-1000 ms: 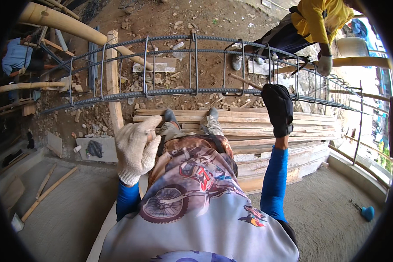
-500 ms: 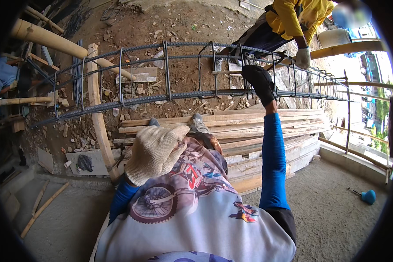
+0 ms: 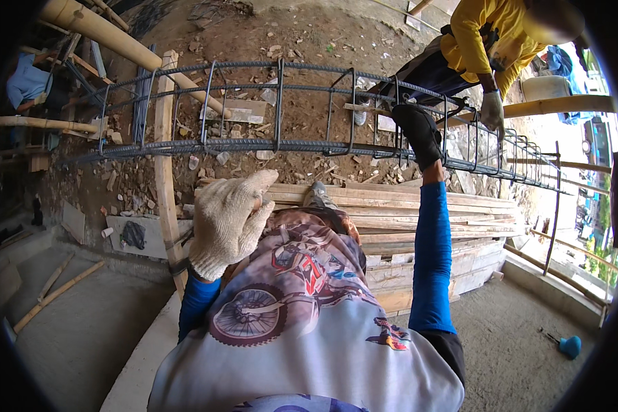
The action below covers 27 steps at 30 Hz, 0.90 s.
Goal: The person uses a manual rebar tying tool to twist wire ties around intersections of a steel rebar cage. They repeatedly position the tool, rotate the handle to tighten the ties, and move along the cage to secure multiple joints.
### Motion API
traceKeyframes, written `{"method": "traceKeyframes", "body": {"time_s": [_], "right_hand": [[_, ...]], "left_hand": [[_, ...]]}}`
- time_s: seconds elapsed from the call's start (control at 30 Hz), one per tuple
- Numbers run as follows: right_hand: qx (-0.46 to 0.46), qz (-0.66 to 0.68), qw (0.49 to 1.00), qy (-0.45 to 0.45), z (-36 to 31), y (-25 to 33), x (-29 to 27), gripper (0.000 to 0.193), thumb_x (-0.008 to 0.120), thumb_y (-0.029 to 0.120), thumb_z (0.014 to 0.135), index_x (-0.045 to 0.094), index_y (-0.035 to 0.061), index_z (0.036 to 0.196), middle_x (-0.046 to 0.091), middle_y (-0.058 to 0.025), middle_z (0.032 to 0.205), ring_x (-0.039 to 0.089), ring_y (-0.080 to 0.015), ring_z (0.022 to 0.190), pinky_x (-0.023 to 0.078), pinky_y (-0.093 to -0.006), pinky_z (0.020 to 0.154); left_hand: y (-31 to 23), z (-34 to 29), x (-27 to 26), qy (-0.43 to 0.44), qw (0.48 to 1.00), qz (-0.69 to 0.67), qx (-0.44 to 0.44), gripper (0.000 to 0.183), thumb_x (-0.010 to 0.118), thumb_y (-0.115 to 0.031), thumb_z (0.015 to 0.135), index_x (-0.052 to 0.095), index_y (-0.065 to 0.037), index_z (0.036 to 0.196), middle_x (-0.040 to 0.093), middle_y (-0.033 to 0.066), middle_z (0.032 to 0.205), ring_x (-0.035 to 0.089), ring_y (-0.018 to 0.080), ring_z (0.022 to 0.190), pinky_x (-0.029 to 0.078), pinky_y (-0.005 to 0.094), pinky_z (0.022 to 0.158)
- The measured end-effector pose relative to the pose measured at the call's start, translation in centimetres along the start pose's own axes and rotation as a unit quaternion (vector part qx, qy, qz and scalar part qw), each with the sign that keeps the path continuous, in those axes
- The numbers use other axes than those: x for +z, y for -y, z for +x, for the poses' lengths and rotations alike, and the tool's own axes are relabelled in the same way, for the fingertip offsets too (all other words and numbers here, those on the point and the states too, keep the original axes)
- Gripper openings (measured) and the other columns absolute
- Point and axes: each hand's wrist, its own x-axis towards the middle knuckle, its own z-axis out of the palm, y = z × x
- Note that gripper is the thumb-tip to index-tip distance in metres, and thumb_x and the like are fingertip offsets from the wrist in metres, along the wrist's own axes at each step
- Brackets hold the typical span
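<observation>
A long steel rebar cage point(image 3: 247, 145) of ribbed bars and square stirrups stretches across in front of me. My right hand point(image 3: 419, 134), in a black glove, reaches over its near bar and is closed on the cage right of the middle; its fingertips are partly hidden. My left hand point(image 3: 226, 223), in a cream knitted glove, hovers in front of my shirt, below the cage and apart from it. Its thumb and forefinger are spread, with nothing visible between them. A co-worker's light-gloved hand point(image 3: 492, 111) is at the cage to the right of mine.
The co-worker in a yellow shirt point(image 3: 470, 34) bends over beyond the cage. Bamboo poles point(image 3: 103, 34) and an upright timber point(image 3: 165, 172) stand left. Stacked planks point(image 3: 391, 206) lie below the cage. A blue-handled tool point(image 3: 568, 347) lies on the concrete. Another person point(image 3: 29, 82) is far left.
My left hand has risen slightly towards the cage, and its thumb and forefinger have spread apart. My right hand stays on the cage. The whole view has shifted a little.
</observation>
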Motion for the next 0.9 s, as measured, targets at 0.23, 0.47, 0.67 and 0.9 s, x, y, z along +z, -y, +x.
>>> {"method": "traceKeyframes", "body": {"time_s": [0.23, 0.47, 0.67, 0.9], "right_hand": [[-0.001, -0.172, 0.985, 0.022, 1.2, 1.6, -0.6, 0.024, 0.06, 0.012, 0.104, 0.071, -0.0029, 0.119, 0.077, -0.0112, 0.11, 0.074, -0.0193, 0.097, 0.06, -0.0322, 0.089], [0.043, -0.141, 0.989, -0.025, 2.0, 1.0, 0.8, 0.018, 0.061, 0.012, 0.101, 0.075, 0.0016, 0.099, 0.072, -0.0026, 0.091, 0.064, -0.0116, 0.077, 0.051, -0.0278, 0.068], [0.122, -0.125, 0.983, -0.063, 1.9, 0.9, 0.9, 0.021, 0.059, 0.014, 0.103, 0.074, 0.0005, 0.101, 0.069, 0.0009, 0.085, 0.058, -0.0088, 0.07, 0.045, -0.0267, 0.062], [0.08, -0.024, 0.975, -0.208, 1.1, 2.7, -0.2, 0.026, 0.065, 0.016, 0.102, 0.069, -0.0021, 0.12, 0.073, -0.005, 0.1, 0.067, -0.0132, 0.085, 0.055, -0.0264, 0.075]], "left_hand": [[0.3, -1.9, -1.2, -0.004, 0.999, 0.021, -0.03, 0.034, 0.076, -0.013, 0.088, 0.072, -0.005, 0.121, 0.077, 0.0097, 0.109, 0.072, 0.032, 0.082, 0.055, 0.0452, 0.075], [0.3, -2.8, -1.4, 0.001, 0.998, 0.01, -0.068, 0.035, 0.077, -0.012, 0.088, 0.072, -0.006, 0.122, 0.077, 0.0086, 0.109, 0.071, 0.0301, 0.08, 0.055, 0.0439, 0.075], [0.6, -2.3, -1.5, -0.005, 0.999, 0.02, -0.034, 0.036, 0.077, -0.011, 0.087, 0.072, -0.006, 0.123, 0.077, 0.0096, 0.101, 0.071, 0.03, 0.079, 0.055, 0.0439, 0.074], [0.9, -1.7, -1.5, -0.017, 1.0, 0.001, -0.019, 0.036, 0.075, -0.012, 0.09, 0.071, -0.002, 0.125, 0.077, 0.0133, 0.104, 0.072, 0.0294, 0.083, 0.057, 0.0413, 0.08]]}}
